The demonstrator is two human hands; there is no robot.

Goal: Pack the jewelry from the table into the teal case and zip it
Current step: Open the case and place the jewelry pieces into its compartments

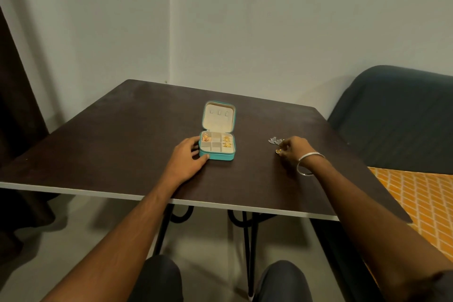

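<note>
The teal case (217, 156) lies open in the middle of the dark table (122, 135), its cream lid flat behind it. Gold jewelry sits in the left compartment (206, 139) and in the right compartments (226, 142). My left hand (190, 157) rests against the case's left front corner, gripping its side. My right hand (295, 151) is on the table to the right, fingers pinched on a small gold piece (278, 151). A silver piece of jewelry (274, 140) lies just beyond those fingers.
A dark chair back (397, 115) stands at the right past the table's edge, beside an orange patterned surface (421, 203). A dark curtain (17, 105) hangs at the left. The wall is right behind the table. My knees are under the near edge.
</note>
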